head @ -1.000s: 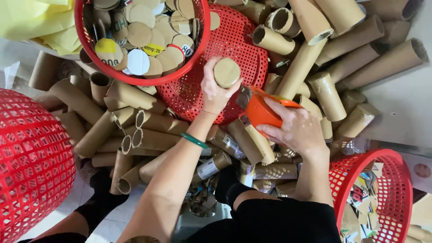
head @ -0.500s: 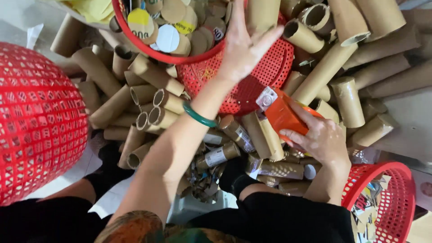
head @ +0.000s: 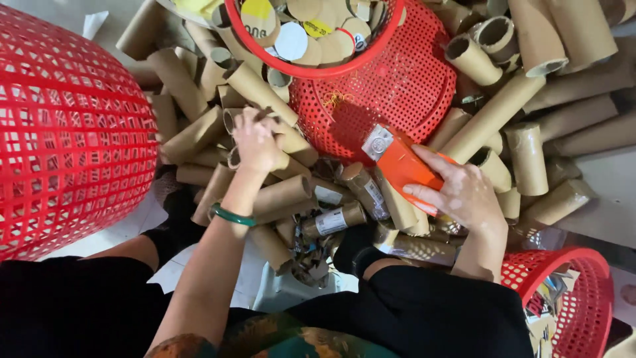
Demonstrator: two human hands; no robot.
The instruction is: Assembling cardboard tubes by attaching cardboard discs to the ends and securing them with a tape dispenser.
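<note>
My left hand, with a green bangle on its wrist, closes its fingers on a brown cardboard tube in the pile of tubes at centre left. My right hand grips an orange box cutter with a grey tip, held over tubes just below the red basket. The red basket at top centre holds round cardboard discs, some white, yellow or brown.
A large red mesh basket lies on its side at the left. A smaller red basket with paper scraps stands at bottom right. Cardboard tubes are heaped across the floor. My knees in black are at the bottom.
My left hand dropped a round disc at the top basket, then came down and left to grasp a tube in the pile. My right hand kept the cutter nearly still.
</note>
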